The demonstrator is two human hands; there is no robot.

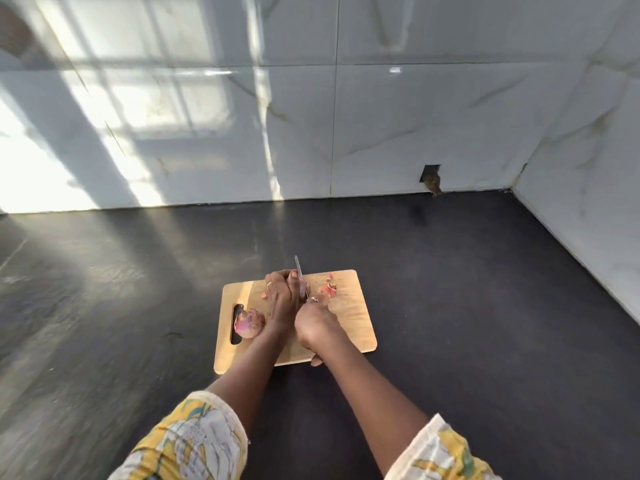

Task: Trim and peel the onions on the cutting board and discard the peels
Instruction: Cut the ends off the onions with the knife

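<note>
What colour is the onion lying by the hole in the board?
The onion is pinkish-purple, clearest in the head view.

Strong sunlight pours in from the left, throwing window-grid patches on the glossy white marble-look wall tiles (pixel 173 98) and glare across the dark matte worktop (pixel 450 271). Edges bend fisheye-style, slightly soft overall.
</note>
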